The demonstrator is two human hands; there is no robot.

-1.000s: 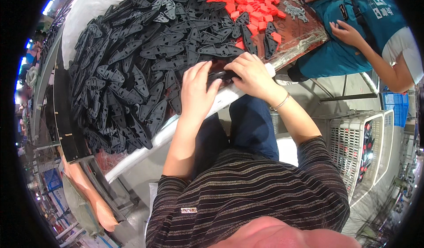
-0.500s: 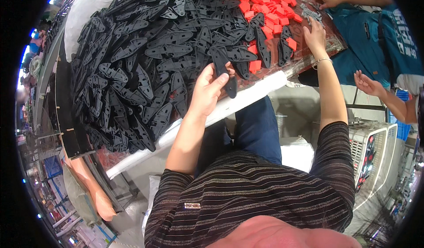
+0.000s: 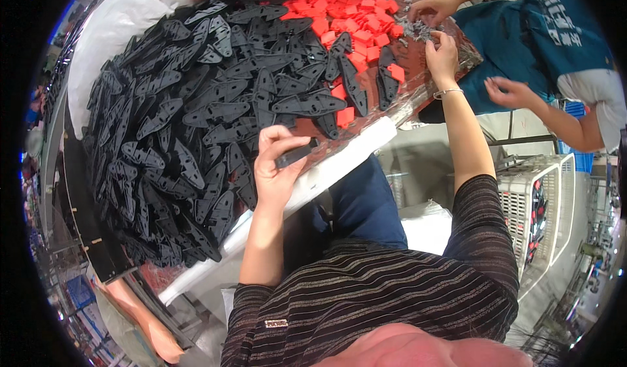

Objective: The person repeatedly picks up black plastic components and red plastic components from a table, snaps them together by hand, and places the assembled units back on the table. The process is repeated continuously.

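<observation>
My left hand (image 3: 277,167) is closed around a long black plastic part (image 3: 297,152), held edge-on above the table's near edge. Beside it lies a wide heap of similar black leaf-shaped plastic parts (image 3: 215,113), with holes and raised ribs. My right hand (image 3: 443,58), a bracelet at its wrist, reaches to a small pile of grey pieces (image 3: 418,30) at the table's right end. Its fingers are pinched together at the pile's edge; what they hold is too small to make out. Red square plastic pieces (image 3: 346,15) are heaped between the black parts and the grey ones.
A co-worker in a teal apron (image 3: 516,40) stands at the right, one hand (image 3: 434,9) on the grey pile. White padding (image 3: 353,150) runs along the near table edge. A white crate (image 3: 522,216) with black and red parts stands at lower right.
My left hand has turned the black part from flat to edge-on and drawn it back. My right hand's fingers have closed at the grey pile. The whole view has shifted.
</observation>
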